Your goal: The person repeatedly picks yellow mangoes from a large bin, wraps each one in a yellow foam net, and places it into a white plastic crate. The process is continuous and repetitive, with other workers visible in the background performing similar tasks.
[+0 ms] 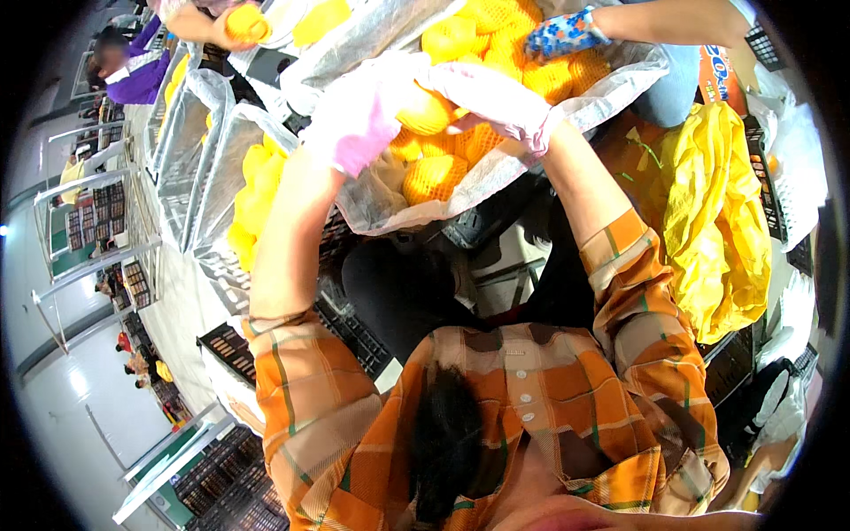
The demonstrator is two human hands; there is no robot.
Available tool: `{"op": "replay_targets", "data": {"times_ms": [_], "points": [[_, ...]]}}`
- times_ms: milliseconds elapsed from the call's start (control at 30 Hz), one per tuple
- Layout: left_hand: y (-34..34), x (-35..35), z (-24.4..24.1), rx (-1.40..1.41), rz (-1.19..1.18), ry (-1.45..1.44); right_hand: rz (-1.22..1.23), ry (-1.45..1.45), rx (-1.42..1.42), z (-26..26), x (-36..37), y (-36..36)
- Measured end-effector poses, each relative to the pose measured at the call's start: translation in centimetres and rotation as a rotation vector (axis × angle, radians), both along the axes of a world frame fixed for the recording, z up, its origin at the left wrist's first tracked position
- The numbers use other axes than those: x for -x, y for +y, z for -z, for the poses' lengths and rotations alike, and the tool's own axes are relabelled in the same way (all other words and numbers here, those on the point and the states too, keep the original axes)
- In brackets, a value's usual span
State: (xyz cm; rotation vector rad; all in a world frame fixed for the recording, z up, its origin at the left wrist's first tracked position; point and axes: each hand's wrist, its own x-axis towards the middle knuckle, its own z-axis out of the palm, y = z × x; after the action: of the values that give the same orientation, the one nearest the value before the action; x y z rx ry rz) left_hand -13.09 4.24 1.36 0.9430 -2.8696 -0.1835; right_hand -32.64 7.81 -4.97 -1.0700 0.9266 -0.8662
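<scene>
Both my hands wear pale pink gloves, and glare washes out much of their fingers. My left hand point(362, 123) and my right hand point(498, 96) meet around a round yellow fruit in a foam net sleeve point(426, 111). They are over a container lined with clear plastic point(458, 202), which holds several more such fruits. One netted fruit point(435, 178) lies just below my hands at the near side of the liner. A co-worker's hand in a blue flowered glove point(564, 34) reaches into the fruit from the upper right.
Another person's hand point(222, 30) holds a yellow netted fruit point(247, 24) at the upper left. Plastic-lined containers with yellow nets point(255, 182) stand left. Yellow cloth or sheeting point(717, 226) lies at right, beside black crates point(767, 179). A person in purple point(136, 76) is further off.
</scene>
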Motion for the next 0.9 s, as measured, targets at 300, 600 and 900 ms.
{"op": "replay_targets", "data": {"times_ms": [300, 600, 900], "points": [[2.1, 2.5, 2.7, -0.476, -0.299, 1.131, 0.081, -1.030, -0.194, 0.5, -0.7, -1.1], [2.4, 4.6, 4.9, 0.199, -0.335, 0.698, 0.262, -0.819, -0.073, 0.3, -1.8, 0.2], [1.5, 0.8, 4.7, -0.342, -0.503, 1.415, 0.145, -0.873, -0.160, 0.2, -2.6, 0.6]]}}
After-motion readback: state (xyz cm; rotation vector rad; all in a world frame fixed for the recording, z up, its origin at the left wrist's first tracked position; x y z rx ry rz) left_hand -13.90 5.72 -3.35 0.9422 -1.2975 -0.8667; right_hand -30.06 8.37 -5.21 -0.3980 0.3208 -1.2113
